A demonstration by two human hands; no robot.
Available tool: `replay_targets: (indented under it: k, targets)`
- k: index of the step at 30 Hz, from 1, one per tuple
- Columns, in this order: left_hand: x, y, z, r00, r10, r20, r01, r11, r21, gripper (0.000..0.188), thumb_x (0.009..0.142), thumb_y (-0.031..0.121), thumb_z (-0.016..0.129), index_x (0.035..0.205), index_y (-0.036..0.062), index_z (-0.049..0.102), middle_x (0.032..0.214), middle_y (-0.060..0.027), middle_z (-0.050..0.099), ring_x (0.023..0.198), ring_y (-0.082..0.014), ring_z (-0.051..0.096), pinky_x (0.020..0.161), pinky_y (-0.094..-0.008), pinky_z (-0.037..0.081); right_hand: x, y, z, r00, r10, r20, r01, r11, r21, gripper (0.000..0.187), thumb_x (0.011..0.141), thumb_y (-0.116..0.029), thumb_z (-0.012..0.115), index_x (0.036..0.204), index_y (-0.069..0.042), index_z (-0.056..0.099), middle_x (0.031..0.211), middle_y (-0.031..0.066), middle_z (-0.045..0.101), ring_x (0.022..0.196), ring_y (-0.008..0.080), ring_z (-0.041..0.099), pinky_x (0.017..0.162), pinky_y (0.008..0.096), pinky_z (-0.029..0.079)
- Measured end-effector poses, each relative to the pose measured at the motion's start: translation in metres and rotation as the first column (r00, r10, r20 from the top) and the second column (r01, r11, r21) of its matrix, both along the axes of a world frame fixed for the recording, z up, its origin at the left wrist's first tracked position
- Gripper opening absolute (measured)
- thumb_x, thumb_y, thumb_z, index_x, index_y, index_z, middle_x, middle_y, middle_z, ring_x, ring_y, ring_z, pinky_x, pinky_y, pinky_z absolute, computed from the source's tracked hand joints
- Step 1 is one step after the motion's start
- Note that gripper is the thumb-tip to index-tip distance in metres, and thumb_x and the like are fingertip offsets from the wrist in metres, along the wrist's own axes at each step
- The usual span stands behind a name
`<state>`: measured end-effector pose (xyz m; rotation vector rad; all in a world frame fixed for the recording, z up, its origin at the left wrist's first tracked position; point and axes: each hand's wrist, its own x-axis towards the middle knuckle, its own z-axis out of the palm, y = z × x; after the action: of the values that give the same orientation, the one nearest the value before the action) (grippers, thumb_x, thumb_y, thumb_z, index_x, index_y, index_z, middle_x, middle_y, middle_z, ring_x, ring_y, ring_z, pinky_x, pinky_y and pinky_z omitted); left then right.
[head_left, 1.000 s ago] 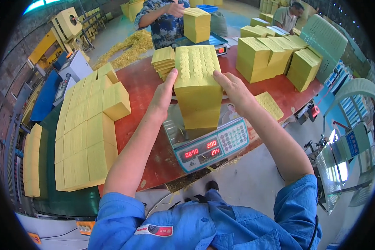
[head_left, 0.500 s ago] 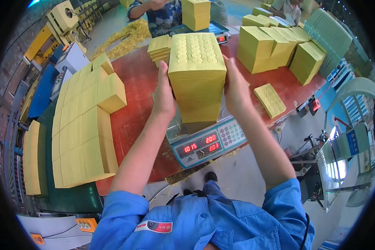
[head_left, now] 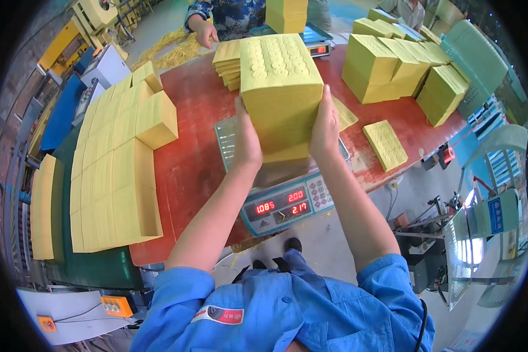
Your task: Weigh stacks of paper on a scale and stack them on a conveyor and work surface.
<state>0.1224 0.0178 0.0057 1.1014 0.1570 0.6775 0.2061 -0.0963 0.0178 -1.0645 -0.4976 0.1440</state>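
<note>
A tall stack of yellow paper sheets [head_left: 283,117], its top stamped with rows of coin-like rounds, stands upright between my two hands. My left hand [head_left: 247,136] presses flat against its left side, and my right hand [head_left: 325,126] against its right. Under the stack is a digital scale [head_left: 258,226] with a lit red display and keypad; its metal tray [head_left: 224,142] shows at the sides. Whether the stack's base rests on the tray, I cannot tell. A thin yellow paper bundle [head_left: 386,145] lies to the right, and a smaller pile of yellow paper [head_left: 227,63] sits behind.
Rows of yellow paper blocks [head_left: 114,188] fill the left side. More paper stacks [head_left: 372,73] stand at the back right of the red table [head_left: 188,111]. Across it, a co-worker's hand [head_left: 203,30] is near a second scale [head_left: 318,50]. Green chairs [head_left: 474,61] stand right.
The paper stack and both my hands sit slightly further right in the view, which has shifted. The scale's readout has changed. The co-worker's hand has come down toward the table.
</note>
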Motion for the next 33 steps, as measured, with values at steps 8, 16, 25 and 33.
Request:
replay_targets:
  k: [8, 16, 25, 33]
  targets:
    - [0.002, -0.005, 0.013, 1.000, 0.013, 0.022, -0.012, 0.999, -0.043, 0.071, 0.105, 0.058, 0.034, 0.150, 0.0037, 0.036, 0.149, -0.0070, 0.044, 0.138, -0.0186, 0.040, 0.113, -0.0363, 0.032, 0.014, 0.001, 0.001, 0.999, 0.031, -0.015, -0.031, 1.000, 0.006, 0.054, 0.109, -0.038, 0.036, 0.142, 0.002, 0.050, 0.138, 0.0104, 0.056, 0.127, 0.0168, 0.050, 0.110, 0.0301, 0.034]
    - [-0.043, -0.041, 0.031, 0.975, 0.096, 0.198, -0.173, 0.891, 0.420, 0.075, 0.106, 0.057, 0.023, 0.156, 0.0013, 0.025, 0.162, -0.0142, 0.027, 0.149, -0.0250, 0.025, 0.122, -0.0400, 0.015, -0.035, -0.035, -0.002, 0.998, -0.050, 0.045, 0.052, 0.998, -0.030, 0.059, 0.108, -0.042, 0.035, 0.146, 0.002, 0.043, 0.150, 0.0151, 0.046, 0.141, 0.0261, 0.041, 0.115, 0.0386, 0.031]
    - [-0.128, -0.068, 0.003, 0.980, 0.196, 0.041, -0.197, 0.904, 0.380, 0.075, 0.105, 0.058, 0.021, 0.156, 0.0036, 0.026, 0.161, -0.0191, 0.028, 0.152, -0.0299, 0.021, 0.123, -0.0469, 0.011, -0.117, -0.103, -0.024, 0.999, -0.046, 0.027, 0.046, 0.999, -0.011, 0.056, 0.107, -0.039, 0.034, 0.146, 0.001, 0.043, 0.151, 0.0168, 0.045, 0.143, 0.0295, 0.039, 0.116, 0.0441, 0.028]
    - [-0.142, -0.073, -0.012, 0.992, 0.124, 0.013, -0.123, 0.948, 0.295, 0.074, 0.105, 0.057, 0.022, 0.155, 0.0033, 0.028, 0.159, -0.0196, 0.031, 0.150, -0.0292, 0.024, 0.122, -0.0456, 0.014, -0.136, -0.121, -0.031, 0.999, -0.051, 0.000, 0.051, 0.999, 0.010, 0.053, 0.108, -0.035, 0.034, 0.145, 0.001, 0.044, 0.150, 0.0168, 0.047, 0.141, 0.0290, 0.042, 0.115, 0.0435, 0.029]
